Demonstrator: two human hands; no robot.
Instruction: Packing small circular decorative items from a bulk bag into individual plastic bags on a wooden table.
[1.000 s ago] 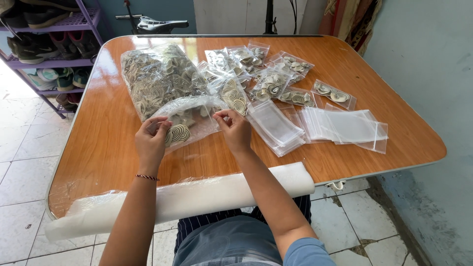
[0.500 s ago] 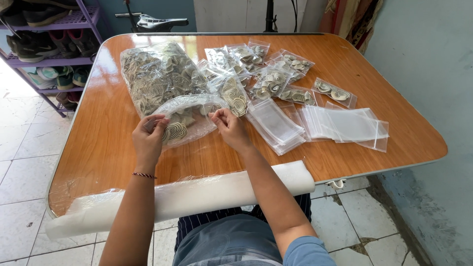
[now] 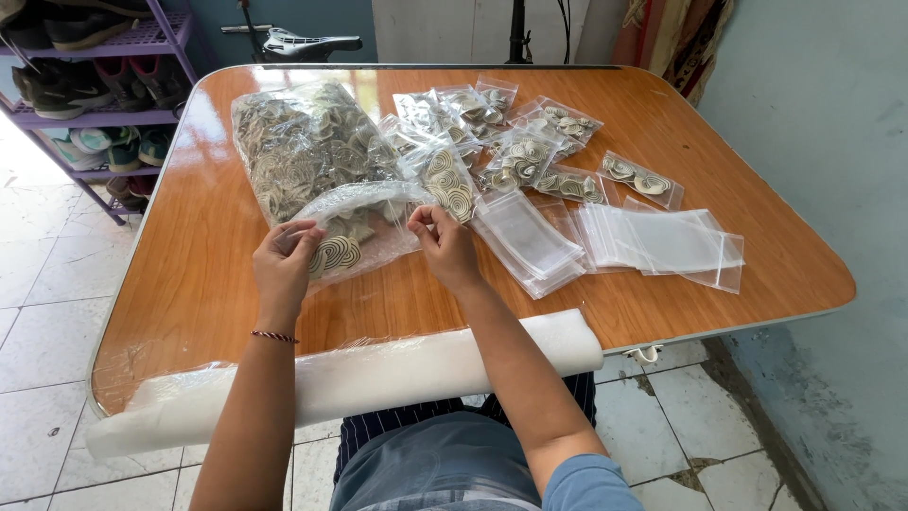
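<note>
The small clear bag (image 3: 355,227) lies on the wooden bench (image 3: 208,284), right in front of the big bag of spiral pieces (image 3: 303,142) and touching it. Both hands hold it at its near edge. The left hand (image 3: 284,265) pinches the left end of that edge, and its fingers (image 3: 307,238) are closed on the plastic beside a few spiral pieces (image 3: 336,254) that show through the bag. The right hand (image 3: 446,248) pinches the right end, with its fingers (image 3: 423,220) bent and closed on the plastic too.

The bag's long side runs left to right, from one hand to the other. The bag stretches away from the fingers toward the big bag, so the open edge is the part nearest the person. Both hands are equally close to it, one at each end.

To the right of the small clear bag sits a stack of empty clear bags (image 3: 534,237), just beside the right hand. Further right lie more flat empty bags (image 3: 662,241). Behind that, little filled bags (image 3: 530,156) are spread out. A white roll (image 3: 378,374) lies along the near edge of the bench, under both arms.
</note>
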